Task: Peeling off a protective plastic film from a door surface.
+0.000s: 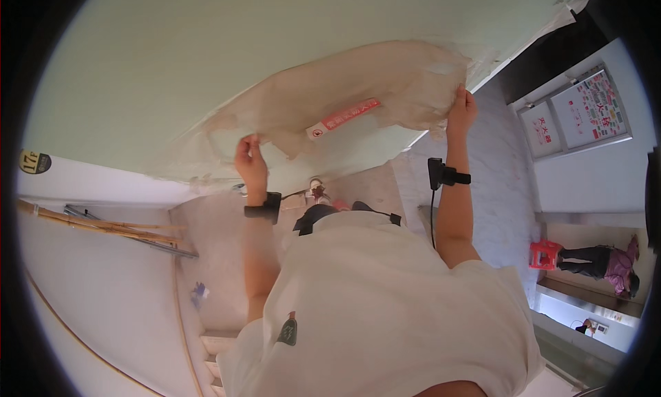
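Observation:
A wrinkled brown protective film (356,71) hangs loose in front of a large pale green door panel (206,51). My left hand (251,162) pinches the film's lower left edge between thumb and fingers. Higher up, at the right edge of the film, my right hand (462,110) grips it the same way. Between the two hands, a red and white sticker (343,119) with writing shows near the film's lower edge. Smaller torn film remnants (480,64) cling to the panel around it.
Bamboo poles (124,229) and a metal bar lean at the left wall. Stairs (219,340) rise lower left. A white-framed cabinet (576,113) is on the right wall. Beyond it, a person (604,262) stands on a red plastic stool (545,255).

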{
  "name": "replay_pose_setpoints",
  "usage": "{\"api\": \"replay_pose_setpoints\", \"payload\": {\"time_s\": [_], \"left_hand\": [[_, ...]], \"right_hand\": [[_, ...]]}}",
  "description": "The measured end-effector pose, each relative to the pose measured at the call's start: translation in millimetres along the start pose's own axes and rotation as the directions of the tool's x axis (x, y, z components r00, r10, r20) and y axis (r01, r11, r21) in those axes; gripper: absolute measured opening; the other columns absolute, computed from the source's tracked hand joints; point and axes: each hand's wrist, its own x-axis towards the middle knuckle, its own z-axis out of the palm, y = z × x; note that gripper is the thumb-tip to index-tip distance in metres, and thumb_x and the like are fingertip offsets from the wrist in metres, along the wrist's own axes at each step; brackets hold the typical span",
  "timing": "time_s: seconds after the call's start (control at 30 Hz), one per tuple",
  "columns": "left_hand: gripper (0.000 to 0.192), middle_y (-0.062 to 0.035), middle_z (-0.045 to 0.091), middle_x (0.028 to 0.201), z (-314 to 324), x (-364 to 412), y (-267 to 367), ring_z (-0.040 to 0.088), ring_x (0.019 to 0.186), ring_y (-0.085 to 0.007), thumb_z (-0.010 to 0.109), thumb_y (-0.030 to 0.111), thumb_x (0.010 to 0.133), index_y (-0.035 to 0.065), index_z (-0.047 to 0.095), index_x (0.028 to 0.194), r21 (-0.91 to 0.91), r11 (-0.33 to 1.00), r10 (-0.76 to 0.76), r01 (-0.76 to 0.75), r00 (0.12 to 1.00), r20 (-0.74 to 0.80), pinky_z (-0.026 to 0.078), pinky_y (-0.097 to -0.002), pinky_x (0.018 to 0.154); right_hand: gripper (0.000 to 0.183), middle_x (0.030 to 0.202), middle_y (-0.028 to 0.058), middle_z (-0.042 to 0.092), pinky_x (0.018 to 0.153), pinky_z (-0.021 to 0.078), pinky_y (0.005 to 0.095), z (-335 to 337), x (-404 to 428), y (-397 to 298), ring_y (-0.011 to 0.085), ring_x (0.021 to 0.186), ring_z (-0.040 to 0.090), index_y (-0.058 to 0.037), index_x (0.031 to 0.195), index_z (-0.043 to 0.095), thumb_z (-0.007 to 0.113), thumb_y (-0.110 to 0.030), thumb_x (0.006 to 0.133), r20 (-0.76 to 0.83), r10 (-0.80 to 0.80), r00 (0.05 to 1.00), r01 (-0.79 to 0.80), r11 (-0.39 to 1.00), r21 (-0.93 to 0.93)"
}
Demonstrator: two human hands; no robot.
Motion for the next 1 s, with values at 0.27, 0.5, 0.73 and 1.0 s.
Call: {"api": "replay_pose_setpoints", "payload": {"time_s": [0.27, 0.5, 0.73, 1.0], "left_hand": [[0.027, -0.0108, 0.059, 0.086, -2.5, -90.5, -49.1, 0.055, 0.078, -0.0163, 0.042, 0.017, 0.084, -0.0062, 0.054, 0.091, 0.017, 0.914, -0.405, 0.405, 0.907, 0.116, 0.041, -0.026, 0.072], [0.047, -0.0126, 0.048, 0.109, 13.0, 0.7, 20.6, 0.045, 0.099, -0.0169, 0.043, 0.028, 0.084, -0.0049, 0.035, 0.117, -0.281, 0.93, -0.226, 0.237, 0.972, 0.07, 0.035, -0.0262, 0.083], [0.032, -0.0003, 0.051, 0.062, 35.2, 22.8, 34.7, 0.044, 0.057, -0.0102, 0.049, 0.031, 0.081, -0.0006, 0.052, 0.075, -0.214, 0.927, -0.29, 0.307, 0.951, 0.107, 0.036, -0.0253, 0.053], [0.03, -0.0135, 0.044, 0.049, 43.6, 15.0, 38.1, 0.043, 0.044, -0.0202, 0.041, 0.023, 0.084, -0.0023, 0.046, 0.068, 0.216, 0.976, -0.02, 0.031, 0.999, -0.05, 0.034, -0.031, 0.044]], "right_hand": [[0.033, 0.067, 0.0075, 0.057, 0.058, 0.0397, 0.0266, -2.5, 7.4, 14.6, 0.0125, 0.062, 0.049, 0.0046, 0.08, 0.057, 0.048, -0.027, 0.081, -0.002, 0.013, 1.0, -0.013, 0.994, -0.107], [0.03, 0.073, 0.0027, 0.055, 0.058, 0.0388, 0.0219, -0.6, 10.5, 24.3, 0.0078, 0.065, 0.047, 0.0025, 0.083, 0.056, 0.048, -0.027, 0.082, 0.092, 0.079, 0.993, -0.086, 0.994, 0.071], [0.03, 0.072, 0.0028, 0.056, 0.058, 0.0384, 0.0209, -1.1, 7.2, 7.1, 0.0072, 0.065, 0.047, 0.0024, 0.082, 0.056, 0.047, -0.026, 0.082, 0.096, 0.091, 0.991, -0.095, 0.995, 0.033], [0.032, 0.07, 0.0045, 0.056, 0.058, 0.0381, 0.0223, 0.3, 5.5, 1.7, 0.0083, 0.064, 0.047, 0.0049, 0.079, 0.057, 0.048, -0.026, 0.081, 0.062, -0.07, 0.996, 0.078, 0.989, -0.123]]}}
